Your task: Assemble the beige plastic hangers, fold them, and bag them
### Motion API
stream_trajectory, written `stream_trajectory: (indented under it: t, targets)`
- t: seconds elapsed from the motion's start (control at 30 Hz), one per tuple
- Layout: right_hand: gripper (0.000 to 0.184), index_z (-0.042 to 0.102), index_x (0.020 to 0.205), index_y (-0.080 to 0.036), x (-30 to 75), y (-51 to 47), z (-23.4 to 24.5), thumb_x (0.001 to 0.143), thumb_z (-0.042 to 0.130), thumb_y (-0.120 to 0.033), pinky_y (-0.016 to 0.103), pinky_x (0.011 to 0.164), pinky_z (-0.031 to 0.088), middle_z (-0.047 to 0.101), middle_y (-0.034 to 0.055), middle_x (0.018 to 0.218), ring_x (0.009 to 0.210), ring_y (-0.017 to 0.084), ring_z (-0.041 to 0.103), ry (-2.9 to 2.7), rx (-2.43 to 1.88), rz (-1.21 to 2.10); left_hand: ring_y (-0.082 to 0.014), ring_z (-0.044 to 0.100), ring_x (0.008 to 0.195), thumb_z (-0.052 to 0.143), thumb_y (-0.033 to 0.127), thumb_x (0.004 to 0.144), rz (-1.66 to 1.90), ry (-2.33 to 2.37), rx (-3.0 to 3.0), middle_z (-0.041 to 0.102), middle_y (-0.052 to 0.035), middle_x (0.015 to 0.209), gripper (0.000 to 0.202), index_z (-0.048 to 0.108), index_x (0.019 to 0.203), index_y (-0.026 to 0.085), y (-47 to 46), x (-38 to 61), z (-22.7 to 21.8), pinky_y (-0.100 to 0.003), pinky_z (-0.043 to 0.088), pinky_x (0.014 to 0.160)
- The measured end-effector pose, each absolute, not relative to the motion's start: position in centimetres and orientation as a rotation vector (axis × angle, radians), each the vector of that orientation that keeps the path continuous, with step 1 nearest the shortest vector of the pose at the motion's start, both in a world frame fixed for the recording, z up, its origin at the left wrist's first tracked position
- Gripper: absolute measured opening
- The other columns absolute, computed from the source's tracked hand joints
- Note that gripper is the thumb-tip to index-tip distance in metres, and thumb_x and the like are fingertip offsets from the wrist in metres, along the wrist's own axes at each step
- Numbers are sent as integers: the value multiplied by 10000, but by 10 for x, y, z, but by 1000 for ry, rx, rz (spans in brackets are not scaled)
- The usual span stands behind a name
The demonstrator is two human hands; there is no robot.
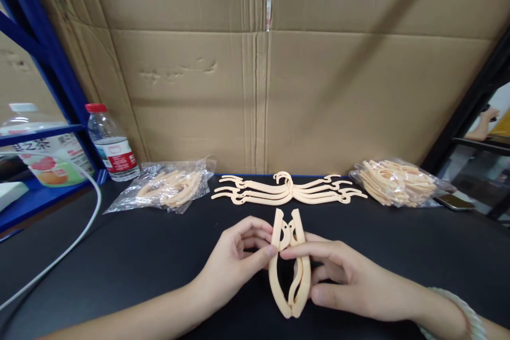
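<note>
A beige plastic folding hanger [305,281] is held upright above the black table, its two arms folded close together and meeting at the lower end. My left hand [235,252] pinches its left arm between thumb and fingers near the upper part. On the other side my right hand [342,271] grips the right arm, with the index finger laid across the front towards the middle gap. Just beyond it, several unfolded beige hangers [263,196] lie stacked on the table with their arms spread wide.
Clear plastic bags of folded hangers lie at the left [171,188] and right [394,183]. A red-capped bottle [115,149] stands by a blue shelf [43,133]. A white cable [85,228] curves across the left. A phone [456,202] rests far right. Cardboard [191,101] walls the back.
</note>
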State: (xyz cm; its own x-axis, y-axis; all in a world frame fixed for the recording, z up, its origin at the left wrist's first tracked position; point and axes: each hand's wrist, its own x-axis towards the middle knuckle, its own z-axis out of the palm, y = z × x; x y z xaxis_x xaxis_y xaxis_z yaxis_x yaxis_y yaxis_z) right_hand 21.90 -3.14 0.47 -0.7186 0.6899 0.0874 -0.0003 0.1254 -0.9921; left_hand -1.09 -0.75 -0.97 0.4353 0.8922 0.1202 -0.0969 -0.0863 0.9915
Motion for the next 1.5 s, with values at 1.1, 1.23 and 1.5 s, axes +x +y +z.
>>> stream_trajectory:
  t: [1.1, 1.23, 1.5]
  targets:
    - [550, 369, 1460, -282, 233, -24, 7, 955, 533, -424, 459, 1172, 250, 378, 66, 1518, 1394, 237, 342, -2304, -973, 1029, -181, 639, 720, 598, 300, 788, 784, 1146, 1796, 642, -17, 735, 136, 598, 738, 173, 7, -21, 0, -275, 529, 620]
    - [500, 392, 1446, -270, 234, -23, 6, 976, 488, -411, 461, 1157, 282, 401, 77, 1491, 1372, 246, 366, -2349, -935, 943, -158, 599, 680, 564, 276, 817, 686, 1152, 2112, 635, -13, 776, 104, 616, 815, 186, 1, -27, 10, -208, 427, 482]
    - [403, 514, 1354, -275, 228, -31, 10, 951, 527, -273, 436, 1064, 387, 581, 80, 1187, 1186, 239, 478, -2542, -870, 545, -203, 588, 772, 750, 548, 698, 408, 836, 2747, 615, -31, 899, 523, 611, 1055, 191, -7, -32, 22, -269, 440, 626]
